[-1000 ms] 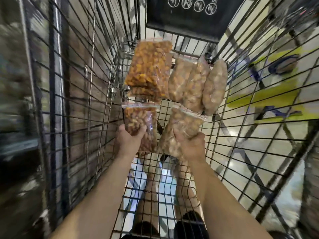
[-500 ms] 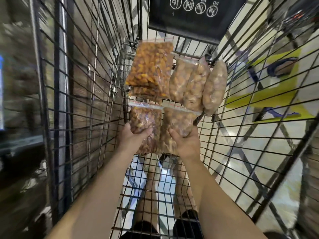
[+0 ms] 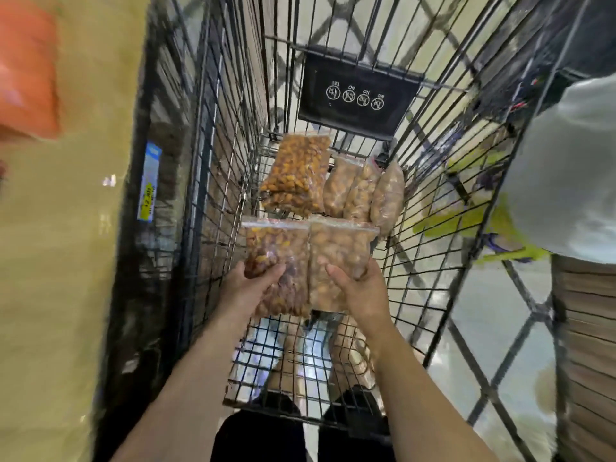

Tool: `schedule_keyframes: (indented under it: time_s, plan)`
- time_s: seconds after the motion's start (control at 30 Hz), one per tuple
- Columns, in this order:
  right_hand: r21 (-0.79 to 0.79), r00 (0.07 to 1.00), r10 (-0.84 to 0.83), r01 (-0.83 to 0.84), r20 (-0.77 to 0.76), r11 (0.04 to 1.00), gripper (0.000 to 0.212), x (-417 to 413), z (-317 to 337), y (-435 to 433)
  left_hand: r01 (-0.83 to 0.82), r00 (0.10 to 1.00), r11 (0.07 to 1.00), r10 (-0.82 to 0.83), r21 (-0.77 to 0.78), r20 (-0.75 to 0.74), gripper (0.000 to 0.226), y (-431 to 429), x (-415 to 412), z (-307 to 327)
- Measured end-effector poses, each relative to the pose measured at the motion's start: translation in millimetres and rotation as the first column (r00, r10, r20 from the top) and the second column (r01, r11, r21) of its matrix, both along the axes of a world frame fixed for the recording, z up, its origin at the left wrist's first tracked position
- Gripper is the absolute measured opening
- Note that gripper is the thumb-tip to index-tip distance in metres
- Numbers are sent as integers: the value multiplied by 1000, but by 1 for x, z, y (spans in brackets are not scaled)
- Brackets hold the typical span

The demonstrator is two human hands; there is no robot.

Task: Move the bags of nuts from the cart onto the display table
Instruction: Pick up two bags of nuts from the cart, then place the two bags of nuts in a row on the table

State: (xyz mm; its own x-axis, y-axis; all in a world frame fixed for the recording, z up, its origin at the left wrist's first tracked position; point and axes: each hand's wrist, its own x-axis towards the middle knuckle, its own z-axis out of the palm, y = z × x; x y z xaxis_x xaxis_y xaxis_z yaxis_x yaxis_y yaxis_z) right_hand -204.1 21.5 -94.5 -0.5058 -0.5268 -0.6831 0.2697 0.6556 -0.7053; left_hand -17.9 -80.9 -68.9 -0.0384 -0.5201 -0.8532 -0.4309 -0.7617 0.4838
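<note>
I look down into a black wire cart (image 3: 443,208). My left hand (image 3: 248,286) grips a clear bag of dark brown nuts (image 3: 278,261). My right hand (image 3: 361,288) grips a clear bag of pale nuts (image 3: 340,248). The two bags are held upright, side by side, above the cart floor. Further in, on the cart floor, lies an orange-brown bag of nuts (image 3: 296,176). Beside it on the right, several pale bags (image 3: 361,191) stand on edge.
A black plastic flap with white icons (image 3: 358,95) closes the cart's far end. A yellowish surface (image 3: 63,228) and something orange (image 3: 26,68) lie blurred at the left. A grey-white mass (image 3: 566,181) and a slatted panel (image 3: 590,345) are at the right. My legs show through the cart floor.
Both hands have brought their bags together and raised them a little. The head has tilted back and turned, so more of the cart and the yellowish surface at the left shows.
</note>
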Motion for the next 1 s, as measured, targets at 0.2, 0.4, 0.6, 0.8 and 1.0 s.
schedule_keyframes:
  time_s: [0.2, 0.4, 0.6, 0.8, 1.0]
  plan:
    - [-129, 1000, -15, 14, -7, 992, 37, -4, 84, 7, -72, 992, 991, 59, -115, -111, 75, 5, 10, 72]
    - [-207, 999, 40, -39, -2, 977, 38, -11, 163, 14, -123, 974, 965, 72, -230, -217, 30, 20, 17, 144]
    - [-282, 972, 185, -219, -143, 934, 26, -21, 224, 18, -211, 949, 902, 97, -376, -300, 35, 39, 30, 211]
    - [-342, 925, 327, -377, -196, 861, 42, -22, 265, 34, -358, 913, 817, 204, -451, -354, 82, 89, 49, 253]
    - [-383, 885, 401, -465, -237, 798, 65, -21, 298, 65, -507, 839, 739, 304, -444, -451, 54, 151, 59, 285]
